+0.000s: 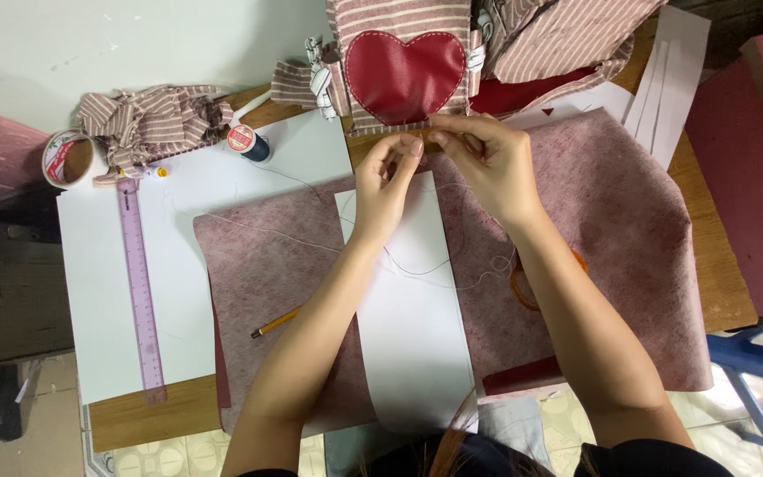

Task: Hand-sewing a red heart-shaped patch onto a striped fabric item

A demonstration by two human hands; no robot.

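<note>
Hand-stitching in hand: left hand (388, 181) and right hand (487, 155) close together over mauve fabric sheet (629, 230) on tabletop (717, 291), fingers pinched on white thread (417, 269) trailing toward spool (249, 141); next pull probably needs steady, slack-free tension.

Two bare forearms reach up from the bottom edge, ending in the left hand (388, 181) and right hand (487, 159). No rings, watch or bracelets show. Dark sleeves cover the upper arms; reddish-brown hair hangs between them.
</note>
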